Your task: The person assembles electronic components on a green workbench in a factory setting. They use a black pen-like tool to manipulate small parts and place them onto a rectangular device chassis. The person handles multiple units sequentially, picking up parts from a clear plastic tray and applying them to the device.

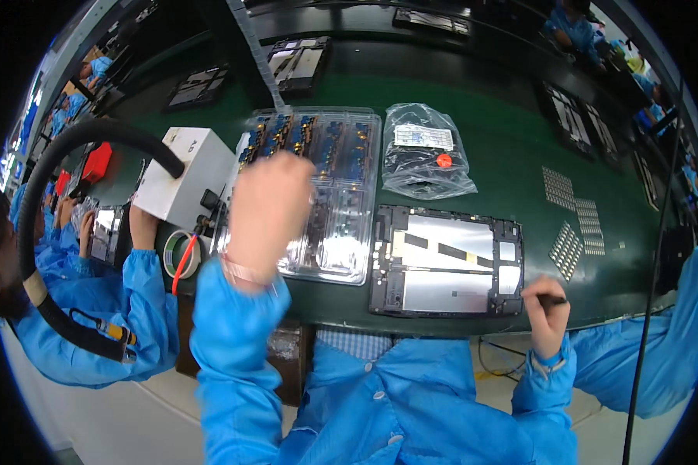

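My left hand, smeared by motion, hovers over a clear plastic tray; its fingers are turned away and hard to see. Blue circuit boards fill the tray's far compartments. In front of me, to the right of the tray, an opened tablet lies flat with its silver battery and black frame exposed. My right hand is at the tablet's right edge, its fingers closed round a thin black tool whose kind I cannot make out.
A clear bag of dark parts lies beyond the tablet. Sheets of small silver pieces lie right. Left stand a white box with a thick black hose and a tape roll. Co-workers in blue sit on both sides.
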Demonstrator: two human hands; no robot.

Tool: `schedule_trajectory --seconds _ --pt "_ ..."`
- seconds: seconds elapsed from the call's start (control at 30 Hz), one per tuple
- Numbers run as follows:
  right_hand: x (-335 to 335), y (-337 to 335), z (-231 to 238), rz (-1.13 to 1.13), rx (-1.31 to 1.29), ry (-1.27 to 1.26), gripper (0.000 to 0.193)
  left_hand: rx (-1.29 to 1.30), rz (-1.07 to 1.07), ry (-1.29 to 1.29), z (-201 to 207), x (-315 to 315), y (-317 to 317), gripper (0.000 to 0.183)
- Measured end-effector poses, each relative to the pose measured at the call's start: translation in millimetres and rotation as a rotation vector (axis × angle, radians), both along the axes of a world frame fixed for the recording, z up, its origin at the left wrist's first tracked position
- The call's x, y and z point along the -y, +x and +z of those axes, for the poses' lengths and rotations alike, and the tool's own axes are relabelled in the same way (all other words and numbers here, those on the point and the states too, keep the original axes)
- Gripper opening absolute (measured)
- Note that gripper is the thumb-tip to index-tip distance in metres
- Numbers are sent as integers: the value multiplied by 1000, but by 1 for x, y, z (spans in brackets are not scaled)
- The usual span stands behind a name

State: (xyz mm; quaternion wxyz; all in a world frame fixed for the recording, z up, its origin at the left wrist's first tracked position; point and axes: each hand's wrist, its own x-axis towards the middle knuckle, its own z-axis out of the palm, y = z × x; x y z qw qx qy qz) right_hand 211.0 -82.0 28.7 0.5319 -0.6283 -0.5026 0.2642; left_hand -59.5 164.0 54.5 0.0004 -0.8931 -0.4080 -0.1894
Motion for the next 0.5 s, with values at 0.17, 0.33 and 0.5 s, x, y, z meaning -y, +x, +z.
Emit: schedule_trajectory --seconds 0.17,0.33,0.5 --pt "23 -26 0 -20 90 66 7 -36 -90 172 -15 -80 -35 10" --pt "23 -40 -12 -24 45 180 11 -189 -103 178 -41 -88 -28 10" --pt "17 -59 -13 133 -30 180 12 -266 17 193 -45 -83 -17 9"
